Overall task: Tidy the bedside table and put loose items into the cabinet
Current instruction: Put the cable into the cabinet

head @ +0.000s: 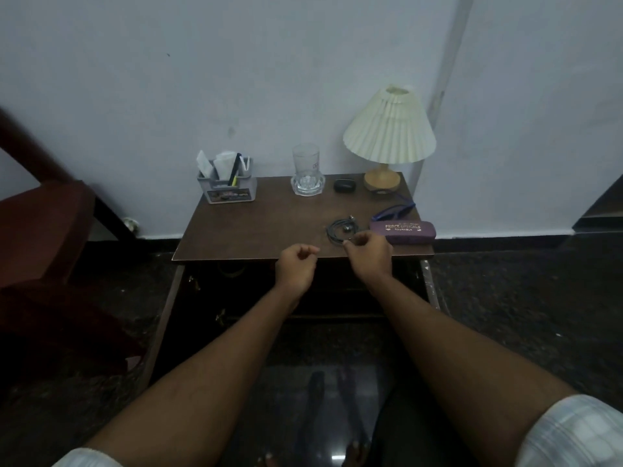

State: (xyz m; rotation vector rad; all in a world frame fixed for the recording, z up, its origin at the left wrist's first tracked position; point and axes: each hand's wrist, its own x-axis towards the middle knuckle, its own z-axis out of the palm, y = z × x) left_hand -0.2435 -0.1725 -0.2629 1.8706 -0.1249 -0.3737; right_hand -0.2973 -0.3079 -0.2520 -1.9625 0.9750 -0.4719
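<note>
Cabinet (202,298): under the bench and nearest me. The doors stand open, and the inside is too dark for me to tell what it holds.
Left hand (296,264): over the front edge of the bench. My fingers are loosely curled with the thumb by the forefinger, and I see nothing in them.
Right hand (369,254): just beside my left hand. My thumb and forefinger pinch the near side of the coiled cable.
Bench (253,227): brown wooden top set against the wall.
Coiled cable (340,229): dark cord wound into a small loop, with metal ends. It lies flat at front right and looks not yet lifted.
Spectacle case (403,231): purple with gold lettering, closed, just right of the cable.
Glasses (394,208): blue frame, just behind the case, arms seemingly unfolded.
Earbud-type case (344,185): small, dark and rounded, in the back row between the dish and the lamp base.
Lamp (389,129): pleated cream shade on a wooden base, at the back right corner.
Glass (305,161): clear tumbler standing in a clear dish (307,192), at back centre.
Organiser (226,187): grey box at back left, holding pens and papers upright.
Progress: early, by my reckoning. The cabinet is open and ready, and the cable is the item in hand.
Outstanding: the cable, spectacle case, glasses and small dark case are all out on the bench. The back row looks orderly and probably stays.
</note>
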